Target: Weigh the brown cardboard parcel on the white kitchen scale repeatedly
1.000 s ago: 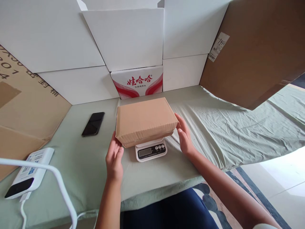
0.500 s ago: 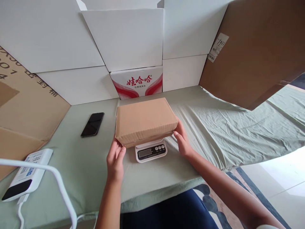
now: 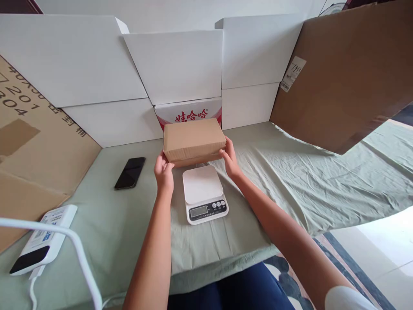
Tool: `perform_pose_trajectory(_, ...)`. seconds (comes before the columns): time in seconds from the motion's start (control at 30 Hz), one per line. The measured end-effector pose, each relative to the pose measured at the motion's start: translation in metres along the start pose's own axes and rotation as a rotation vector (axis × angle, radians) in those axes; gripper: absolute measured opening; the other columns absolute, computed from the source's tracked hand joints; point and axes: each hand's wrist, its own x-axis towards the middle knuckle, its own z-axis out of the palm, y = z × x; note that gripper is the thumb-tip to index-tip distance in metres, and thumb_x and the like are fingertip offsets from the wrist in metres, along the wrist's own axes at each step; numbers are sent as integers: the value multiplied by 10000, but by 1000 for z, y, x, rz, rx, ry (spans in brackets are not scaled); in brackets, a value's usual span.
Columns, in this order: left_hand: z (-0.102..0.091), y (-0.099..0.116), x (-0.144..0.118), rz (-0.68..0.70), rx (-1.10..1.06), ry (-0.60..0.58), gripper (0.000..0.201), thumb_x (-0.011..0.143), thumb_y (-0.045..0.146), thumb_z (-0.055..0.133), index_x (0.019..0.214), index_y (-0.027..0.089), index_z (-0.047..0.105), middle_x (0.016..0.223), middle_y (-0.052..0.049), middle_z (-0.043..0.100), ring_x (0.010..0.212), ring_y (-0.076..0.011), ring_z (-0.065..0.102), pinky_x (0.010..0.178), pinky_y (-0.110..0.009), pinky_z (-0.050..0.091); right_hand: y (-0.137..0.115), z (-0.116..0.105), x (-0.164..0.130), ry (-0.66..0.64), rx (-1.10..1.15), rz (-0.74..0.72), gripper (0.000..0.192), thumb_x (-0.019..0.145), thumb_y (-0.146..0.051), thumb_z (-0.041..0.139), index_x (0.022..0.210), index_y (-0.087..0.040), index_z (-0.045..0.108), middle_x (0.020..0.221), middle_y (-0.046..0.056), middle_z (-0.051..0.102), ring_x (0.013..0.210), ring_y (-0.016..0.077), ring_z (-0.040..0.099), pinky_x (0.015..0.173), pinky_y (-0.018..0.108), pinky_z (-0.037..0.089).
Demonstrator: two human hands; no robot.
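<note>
White cardboard wall (image 3: pixel 174 64) behind green-sheeted table (image 3: pixel 290 172), patterned rug (image 3: pixel 351 262).

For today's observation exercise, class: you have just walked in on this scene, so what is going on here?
A person holds a closed brown cardboard box between both bare hands, the left hand at its left end and the right hand at its right end. The box is beyond the white kitchen scale, whose platform is bare. The scale sits on a table covered with a green cloth. A black phone lies to the left.
</note>
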Motion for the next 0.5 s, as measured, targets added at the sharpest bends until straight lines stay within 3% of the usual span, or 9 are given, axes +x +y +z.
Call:
perform_pose_trajectory(0.13, -3, -17, -4, -41, -11, -3, 642, 665, 215, 582, 1303, 199, 646, 1340, -119, 684, 1352, -295, 561, 1075, -380, 466, 18, 2, -4, -8, 22, 38, 679, 890, -672, 533, 1441, -298, 407, 1562, 77, 467, 1373, 295, 495, 1188, 520, 396)
perform_pose_trajectory(0.33, 0, -25, -9, -79, -25, 65, 619, 668, 208, 583, 1284, 184, 645, 1329, -125, 694, 1348, -284, 569, 1096, -384, 451, 20, 2, -6, 7, 24, 128, 623, 891, -606, 533, 1404, -273, 418, 1517, 94, 498, 1313, 274, 527, 1183, 517, 396)
perform_pose_trajectory(0.5, -5, -31, -3, -97, -4, 41, 694, 654, 206, 584, 1348, 192, 615, 1435, -141, 633, 1411, -285, 521, 1138, -396, 416, 28, 3, -4, 15, 53, 208, 607, 883, -591, 536, 1395, -288, 415, 1519, 99, 486, 1339, 256, 510, 1193, 516, 378)
